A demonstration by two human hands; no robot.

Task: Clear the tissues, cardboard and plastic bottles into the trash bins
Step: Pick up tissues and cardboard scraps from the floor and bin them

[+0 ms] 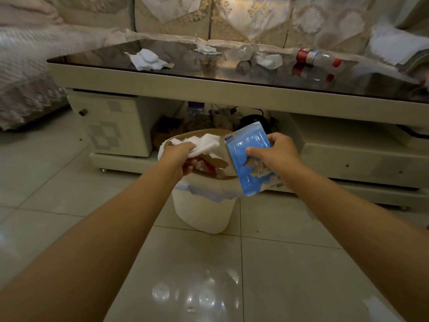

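My left hand grips a white tissue over the open top of a cream trash bin on the floor. My right hand holds a blue card package at the bin's right rim. Torn brown cardboard lies inside the bin. On the dark glass table behind lie crumpled tissues, another tissue, a third tissue, a clear bottle and a red-capped plastic bottle on its side.
The table's cream drawer unit stands left of the bin, with clutter and cables on the shelf beneath the tabletop. A sofa runs behind the table, and a lace-covered seat is at left. The floor is glossy tile.
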